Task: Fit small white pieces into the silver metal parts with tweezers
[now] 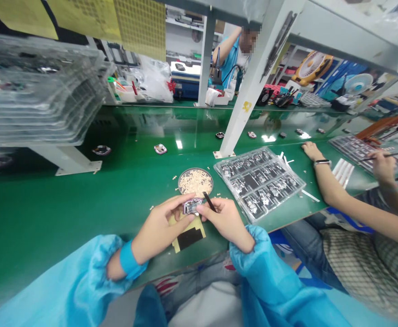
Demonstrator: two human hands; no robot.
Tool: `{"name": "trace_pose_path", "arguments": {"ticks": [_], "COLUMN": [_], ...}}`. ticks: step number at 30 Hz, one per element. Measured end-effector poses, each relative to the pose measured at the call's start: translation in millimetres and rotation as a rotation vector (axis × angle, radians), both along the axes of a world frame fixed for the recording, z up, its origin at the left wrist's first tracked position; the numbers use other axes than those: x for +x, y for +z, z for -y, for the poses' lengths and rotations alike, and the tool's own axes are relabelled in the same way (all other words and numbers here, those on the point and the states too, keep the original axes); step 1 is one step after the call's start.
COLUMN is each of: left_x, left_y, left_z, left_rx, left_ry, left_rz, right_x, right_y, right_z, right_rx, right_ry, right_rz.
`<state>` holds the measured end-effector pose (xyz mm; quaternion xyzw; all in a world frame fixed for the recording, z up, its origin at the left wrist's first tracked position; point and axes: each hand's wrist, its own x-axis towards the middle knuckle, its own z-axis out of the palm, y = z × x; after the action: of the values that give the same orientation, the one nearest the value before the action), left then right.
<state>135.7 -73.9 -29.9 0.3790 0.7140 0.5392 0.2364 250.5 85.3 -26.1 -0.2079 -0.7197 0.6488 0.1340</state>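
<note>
A small electronic device (pixel 192 206) with a purple rim is held up over the green bench. My left hand (pixel 163 223) grips it from the left between thumb and fingers. My right hand (pixel 225 220) is closed around a black stick-like tool (pixel 209 202), its thumb and fingertips at the device's right edge. Under the hands lies a yellow sheet (pixel 199 224) with a black patch (pixel 189 239) on it. Just beyond them sits a round dish (pixel 195 182) of small pale pieces.
A clear tray of parts (pixel 260 180) lies to the right, near a co-worker's arm (pixel 338 195). Stacked trays (pixel 42 100) stand at the left. A white post (pixel 250 91) rises behind the dish. Several small devices sit along the back.
</note>
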Motion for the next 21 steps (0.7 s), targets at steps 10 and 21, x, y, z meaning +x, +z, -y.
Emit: {"name": "trace_pose_path", "arguments": {"ticks": [10, 21], "left_x": [0.3, 5.1], "left_y": [8.6, 2.2], "left_z": [-3.4, -4.9], "left_rx": [0.0, 0.153], "left_ry": [0.036, -0.003], "left_rz": [-0.117, 0.464], "right_x": [-1.6, -8.9], "right_y": [-5.4, -13.3], "right_z": [2.3, 17.7], "right_rx": [0.004, -0.113], "right_ry": [-0.003, -0.075], "right_rz": [-0.004, -0.175]}}
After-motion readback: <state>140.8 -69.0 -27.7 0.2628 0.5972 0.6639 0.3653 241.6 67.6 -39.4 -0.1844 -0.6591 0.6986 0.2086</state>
